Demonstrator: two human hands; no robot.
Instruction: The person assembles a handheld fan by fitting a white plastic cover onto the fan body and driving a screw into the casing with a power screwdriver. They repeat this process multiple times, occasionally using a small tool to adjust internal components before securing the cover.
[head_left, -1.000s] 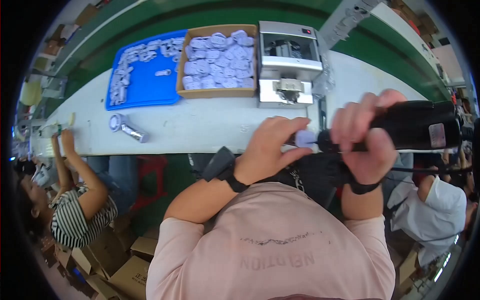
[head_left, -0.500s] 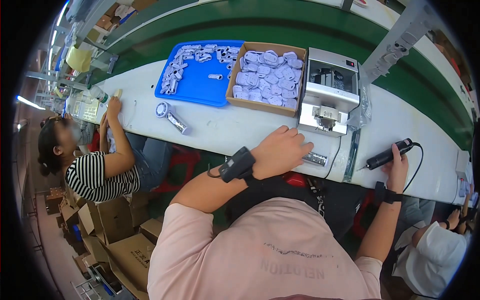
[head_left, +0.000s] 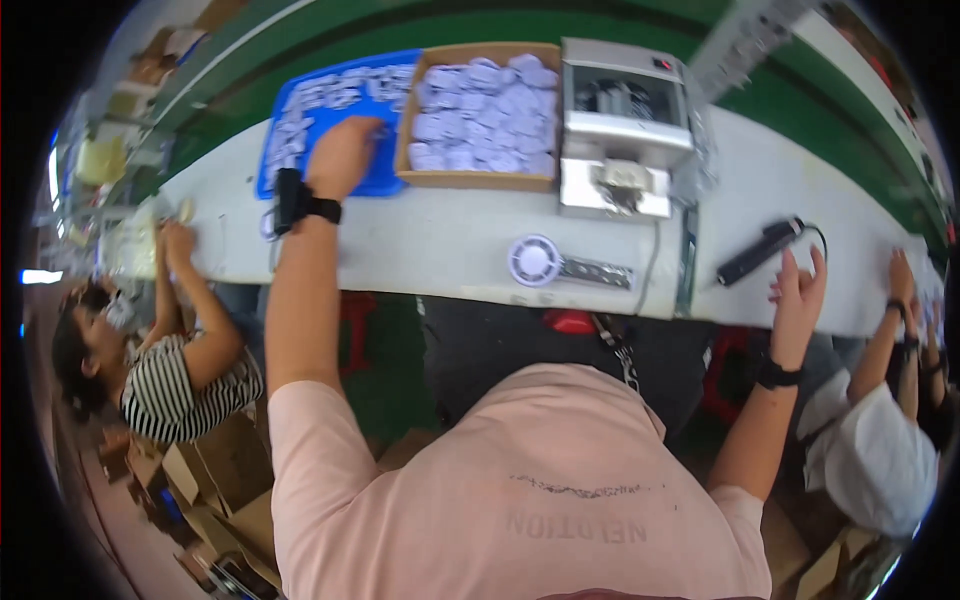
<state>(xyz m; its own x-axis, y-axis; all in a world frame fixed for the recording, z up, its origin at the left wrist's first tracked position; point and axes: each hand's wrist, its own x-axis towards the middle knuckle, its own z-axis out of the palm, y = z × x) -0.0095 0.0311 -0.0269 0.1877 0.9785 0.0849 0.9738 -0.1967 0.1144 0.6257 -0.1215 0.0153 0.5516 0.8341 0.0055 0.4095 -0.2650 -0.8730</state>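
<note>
My left hand [head_left: 343,158] reaches over the blue tray [head_left: 380,185], its fingertips by the small white plastic parts [head_left: 345,85] there. Motion smears those fingers, so what they hold, if anything, is unclear. At the right, my right hand [head_left: 797,292] is open with fingers apart, just beside a black corded electric screwdriver [head_left: 760,252] lying on the white table. In front of me rests a device like a small handheld fan, its round white head [head_left: 534,260] beside an open handle [head_left: 597,272]. Another such device is mostly hidden behind my left wrist.
A cardboard box [head_left: 480,180] full of white plastic pieces stands right of the tray. Beside it is a silver machine [head_left: 628,130]. A dark strip [head_left: 687,262] lies across the table [head_left: 430,240]. One person [head_left: 185,380] sits at left, another [head_left: 870,440] at right.
My left hand has swung left from the fan-like device near me to the blue tray, uncovering its round head. My right hand has let go of the screwdriver. The view has shifted.
</note>
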